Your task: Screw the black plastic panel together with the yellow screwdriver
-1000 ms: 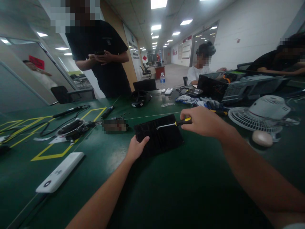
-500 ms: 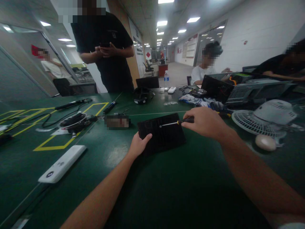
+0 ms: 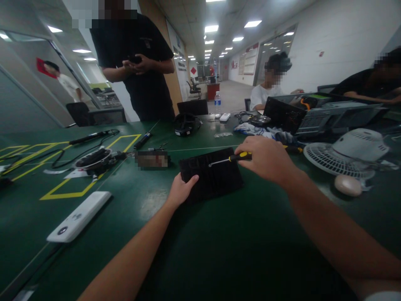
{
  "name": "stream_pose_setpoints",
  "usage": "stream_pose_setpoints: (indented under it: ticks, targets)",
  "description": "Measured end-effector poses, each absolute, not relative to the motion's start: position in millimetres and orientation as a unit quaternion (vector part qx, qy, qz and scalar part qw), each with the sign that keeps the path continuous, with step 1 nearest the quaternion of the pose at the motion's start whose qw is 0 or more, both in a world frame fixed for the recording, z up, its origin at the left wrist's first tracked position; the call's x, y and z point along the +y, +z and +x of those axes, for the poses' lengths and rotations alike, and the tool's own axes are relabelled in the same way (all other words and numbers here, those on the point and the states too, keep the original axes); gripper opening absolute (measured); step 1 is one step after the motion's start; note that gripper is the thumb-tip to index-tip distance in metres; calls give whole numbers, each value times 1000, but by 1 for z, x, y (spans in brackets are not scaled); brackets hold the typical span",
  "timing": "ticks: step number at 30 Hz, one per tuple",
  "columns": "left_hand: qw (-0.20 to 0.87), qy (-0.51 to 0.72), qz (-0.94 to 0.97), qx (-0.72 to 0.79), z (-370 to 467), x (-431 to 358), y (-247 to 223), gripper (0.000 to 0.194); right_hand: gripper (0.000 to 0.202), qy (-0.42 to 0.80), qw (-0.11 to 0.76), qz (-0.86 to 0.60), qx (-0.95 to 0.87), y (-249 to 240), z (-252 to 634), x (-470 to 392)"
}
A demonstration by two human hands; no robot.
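Observation:
A flat black rectangular panel (image 3: pixel 216 179) is tilted up over the green table; its exact kind is too dark to make out. My left hand (image 3: pixel 184 188) grips its left edge, thumb on the front face and the other fingers hidden behind. In my right hand (image 3: pixel 265 156), closed around the handle, is a yellow-and-black screwdriver (image 3: pixel 238 156). Its thin metal shaft points left across the panel. At the tip, a small shiny round spot, perhaps a screw head, meets the panel's upper middle.
Left on the table (image 3: pixel 125 238) lies a white power bank-like device (image 3: pixel 79 216) with a cable. A white fan head (image 3: pixel 351 150) and a round pale object (image 3: pixel 347 185) are at right. A black headset (image 3: pixel 186 124) and water bottle (image 3: pixel 217 102) stand farther back. Several people are around.
The screwdriver handle has turned in my right hand, now showing its yellow side. My left hand and the panel hold nearly still. A person at far left has shifted.

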State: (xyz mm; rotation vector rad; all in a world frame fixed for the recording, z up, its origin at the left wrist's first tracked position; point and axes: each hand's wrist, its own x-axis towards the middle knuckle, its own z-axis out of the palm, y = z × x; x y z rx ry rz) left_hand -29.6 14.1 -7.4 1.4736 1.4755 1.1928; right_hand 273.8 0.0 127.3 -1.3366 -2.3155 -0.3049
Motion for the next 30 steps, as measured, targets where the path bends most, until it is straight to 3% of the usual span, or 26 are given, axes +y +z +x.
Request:
stream_pose_setpoints:
  ticks: [20,30]
  targets:
    - [357,474,561,578,-27,12,-5,46,18,-79,175,-498,-846,129,273,-4]
    - [355,466,562,584,-28,13,-3,49,19,-98,212,-495,-837,135,277,-6]
